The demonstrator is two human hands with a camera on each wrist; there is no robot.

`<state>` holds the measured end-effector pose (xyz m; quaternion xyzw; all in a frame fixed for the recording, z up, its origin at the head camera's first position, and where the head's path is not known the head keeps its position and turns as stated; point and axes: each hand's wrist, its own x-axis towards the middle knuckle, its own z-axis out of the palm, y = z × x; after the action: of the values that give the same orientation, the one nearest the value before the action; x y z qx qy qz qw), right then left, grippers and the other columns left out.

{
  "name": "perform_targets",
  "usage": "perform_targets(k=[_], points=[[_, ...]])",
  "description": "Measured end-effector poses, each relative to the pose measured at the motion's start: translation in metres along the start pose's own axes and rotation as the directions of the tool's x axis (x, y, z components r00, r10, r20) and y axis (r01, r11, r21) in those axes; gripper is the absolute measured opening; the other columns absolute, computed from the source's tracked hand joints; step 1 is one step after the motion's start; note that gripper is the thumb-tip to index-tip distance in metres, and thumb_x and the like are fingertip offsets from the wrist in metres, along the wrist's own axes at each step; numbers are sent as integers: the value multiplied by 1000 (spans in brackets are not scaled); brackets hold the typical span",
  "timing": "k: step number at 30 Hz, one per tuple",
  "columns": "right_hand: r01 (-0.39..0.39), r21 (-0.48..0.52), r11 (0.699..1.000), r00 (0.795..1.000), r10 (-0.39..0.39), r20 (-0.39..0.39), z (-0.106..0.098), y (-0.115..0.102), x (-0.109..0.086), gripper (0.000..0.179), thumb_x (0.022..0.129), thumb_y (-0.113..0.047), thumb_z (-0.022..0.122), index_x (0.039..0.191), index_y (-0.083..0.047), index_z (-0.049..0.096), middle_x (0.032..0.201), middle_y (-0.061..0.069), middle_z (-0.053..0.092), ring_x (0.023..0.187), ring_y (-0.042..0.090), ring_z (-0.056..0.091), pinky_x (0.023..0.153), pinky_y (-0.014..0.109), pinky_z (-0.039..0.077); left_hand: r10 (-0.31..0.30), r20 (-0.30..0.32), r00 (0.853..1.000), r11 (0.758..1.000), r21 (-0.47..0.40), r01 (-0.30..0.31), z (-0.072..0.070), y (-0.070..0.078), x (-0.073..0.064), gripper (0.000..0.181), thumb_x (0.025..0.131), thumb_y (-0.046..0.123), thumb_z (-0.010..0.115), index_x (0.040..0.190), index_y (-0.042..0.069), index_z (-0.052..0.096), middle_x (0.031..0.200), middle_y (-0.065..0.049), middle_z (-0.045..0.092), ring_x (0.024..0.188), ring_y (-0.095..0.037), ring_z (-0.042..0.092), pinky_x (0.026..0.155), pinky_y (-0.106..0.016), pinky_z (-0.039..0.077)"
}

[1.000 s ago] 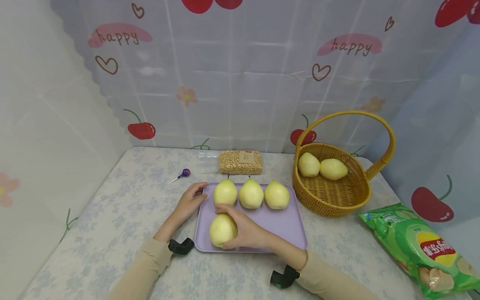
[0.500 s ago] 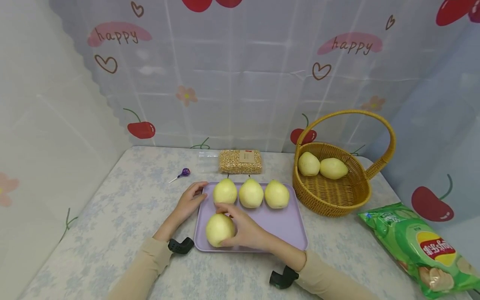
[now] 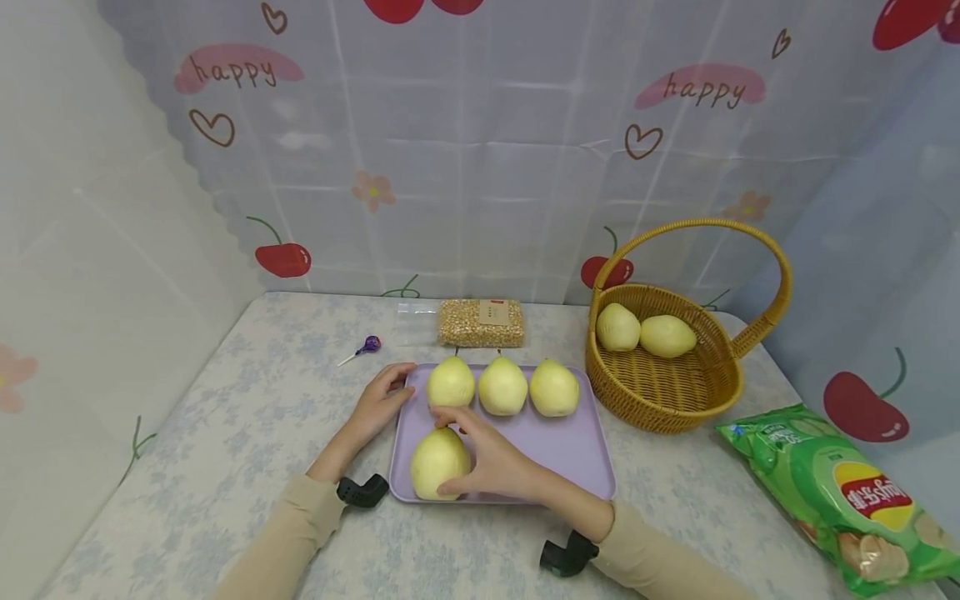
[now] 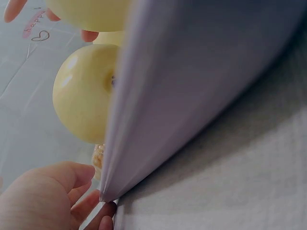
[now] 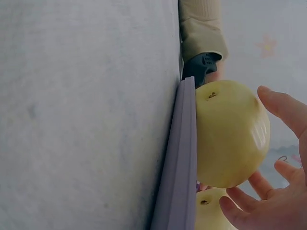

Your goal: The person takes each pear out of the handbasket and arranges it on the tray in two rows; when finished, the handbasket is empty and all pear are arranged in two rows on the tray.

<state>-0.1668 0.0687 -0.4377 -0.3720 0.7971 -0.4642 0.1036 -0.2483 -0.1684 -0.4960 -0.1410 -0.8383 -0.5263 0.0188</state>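
Observation:
A pale yellow pear (image 3: 435,462) stands at the near left of the lilac tray (image 3: 562,454). My right hand (image 3: 487,458) holds this pear from its right side, the thumb low on it and the fingers round its far side; in the right wrist view the thumb (image 5: 283,108) is right at the pear's edge, with fingertips against its lower side. Three more pears (image 3: 502,387) stand in a row along the tray's far side. My left hand (image 3: 381,402) grips the tray's far left corner, its thumb and fingers about the rim (image 4: 112,163).
A wicker basket (image 3: 660,404) with a tall handle stands right of the tray, holding two pears (image 3: 667,336). Behind the tray lies a bag of corn kernels (image 3: 480,325). A purple lollipop (image 3: 369,345) lies at the back left, and a green chip bag (image 3: 840,492) at the right.
The near pear has shifted slightly left and then a little toward me, tilting within my right hand. My left hand and the tray have stayed in place.

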Motion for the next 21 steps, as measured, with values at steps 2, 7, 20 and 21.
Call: perform_targets(k=[2,7,20,21], points=[[-8,3,1000,1000,8,1,-1,0,0,88,74,-23,82,146,-14,32,133,13,49,126,18,45,109,42,39,7,-6,1000,1000,5,-7,0,-1,0,41,95,12,56,134,4,52,139,-17,50,125,-34,50,107,-49,43],[-19,21,1000,1000,19,13,-3,1,1,87,76,-23,81,146,-15,31,138,12,46,129,17,44,110,46,37,4,0,1000,1000,-2,-4,-2,13,-5,41,95,9,55,135,-2,49,139,-22,48,125,-38,49,108,-52,41],[29,72,997,988,-18,-154,-41,-6,1,70,83,-8,72,143,-7,35,128,18,55,123,33,52,101,51,46,7,-14,1000,1000,8,-7,1,2,0,40,95,8,56,134,0,51,138,-20,50,125,-37,50,108,-50,41],[31,77,997,985,-17,-174,-48,-7,1,68,84,-7,71,143,-7,36,127,19,56,122,34,52,101,52,46,14,-15,1000,1000,5,-14,1,7,-2,40,95,7,55,133,-2,51,137,-22,49,124,-39,50,108,-51,41]])
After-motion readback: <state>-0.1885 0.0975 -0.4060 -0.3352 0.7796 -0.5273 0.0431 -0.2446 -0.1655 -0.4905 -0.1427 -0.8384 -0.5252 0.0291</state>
